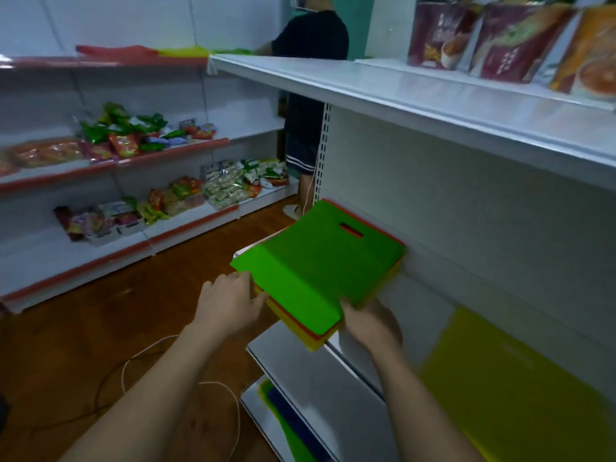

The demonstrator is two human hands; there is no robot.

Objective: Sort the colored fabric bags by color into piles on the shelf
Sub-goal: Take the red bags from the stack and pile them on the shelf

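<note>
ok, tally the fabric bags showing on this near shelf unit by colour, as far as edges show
Green: 2, the stack's top green bag and one on the bottom shelf
Yellow: 2, a loose yellow bag and an edge under the stack
Red: 1 edge showing
Blue: 1
Total: 6 visible; the stack may hide more.

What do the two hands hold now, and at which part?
Left hand and right hand hold the mixed bag stack, green bag on top, at its near corners.
</note>
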